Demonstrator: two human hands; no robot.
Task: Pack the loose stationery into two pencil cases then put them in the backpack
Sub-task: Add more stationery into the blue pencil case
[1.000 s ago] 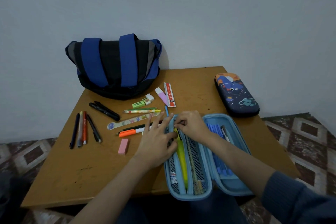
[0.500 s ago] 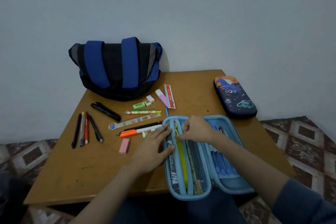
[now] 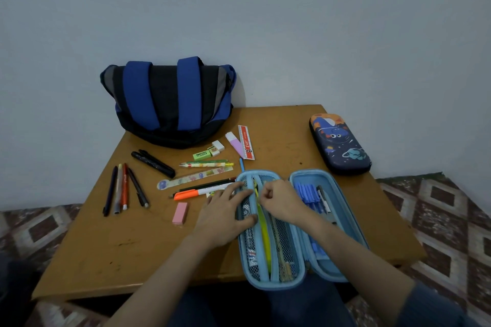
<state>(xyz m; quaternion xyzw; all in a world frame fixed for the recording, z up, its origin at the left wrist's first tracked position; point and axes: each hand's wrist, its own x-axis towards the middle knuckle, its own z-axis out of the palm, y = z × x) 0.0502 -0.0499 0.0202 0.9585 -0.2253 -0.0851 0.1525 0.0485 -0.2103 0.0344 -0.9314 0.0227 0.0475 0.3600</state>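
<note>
Blue pencil case (image 3: 273, 284), hard shell, zip-round: open flat at the near edge of the desk (image 3: 132, 247), near end overhanging.

Left hand (image 3: 225, 210) flat, fingers straight, pressing the left half's mesh pocket; right hand (image 3: 279, 202) curled, seemingly pinching the head of the yellow pen (image 3: 264, 236) in the centre slot. Probably light; shell stiff, mesh soft and stretchy. Best taken by the rim, or across both halves once closed, never by the mesh. Space-print pencil case (image 3: 338, 143) closed, far right; backpack (image 3: 172, 103) far left; loose stationery (image 3: 195, 179) between, slim and apt to roll.

Left hand (image 3: 225, 211) on blue pencil case (image 3: 273, 285), right hand (image 3: 280, 202) on yellow pen (image 3: 263, 233).
</note>
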